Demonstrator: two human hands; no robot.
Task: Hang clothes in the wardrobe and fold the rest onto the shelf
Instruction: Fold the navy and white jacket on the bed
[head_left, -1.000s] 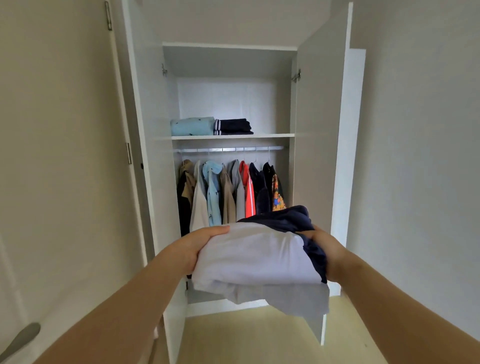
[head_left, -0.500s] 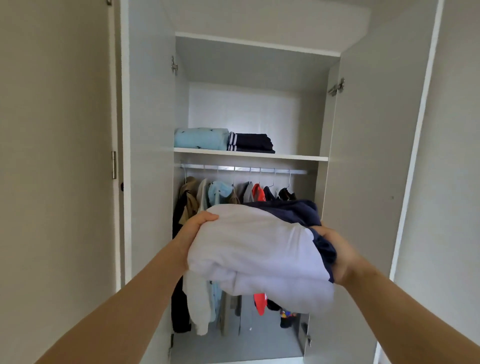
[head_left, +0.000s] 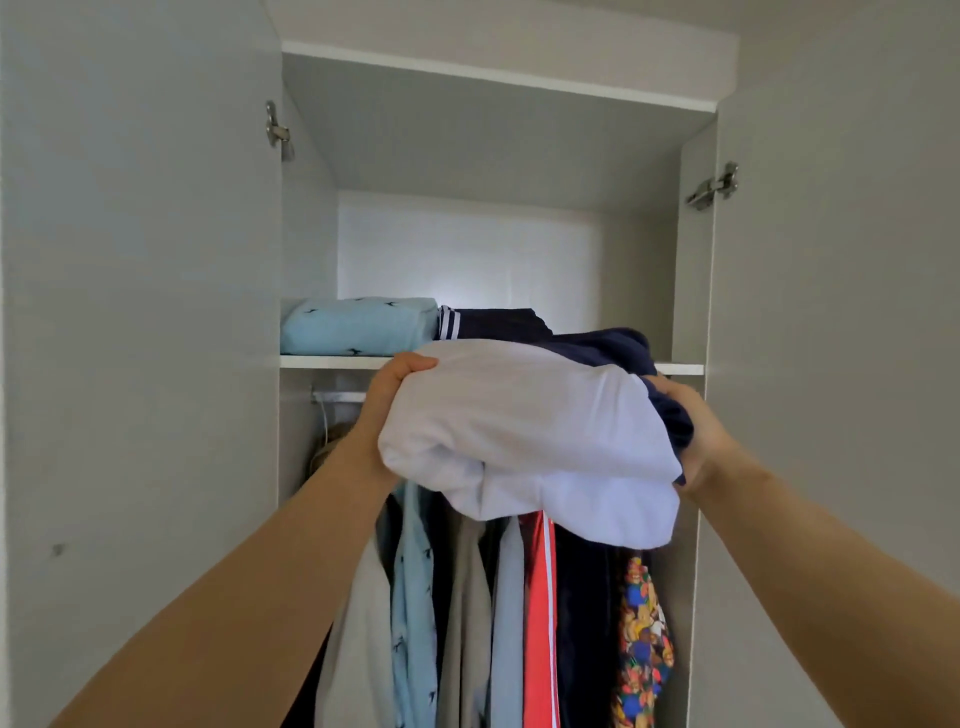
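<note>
Wardrobe: my left hand and right hand gripping folded white-and-navy bundle by both ends, level with shelf edge; I'm judging gap right of navy striped stack best landing, keeping folds flat, supporting sagging underside

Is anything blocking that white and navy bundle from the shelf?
Nothing visible. Left hand and right hand hold the bundle at the shelf edge; the light blue pile and navy pile sit left, the right side looks free.

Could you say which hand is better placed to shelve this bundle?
Probably the right hand: it grips the folded white-and-navy cloth bundle below the white shelf's bare end; the left hand faces folded clothes.
</note>
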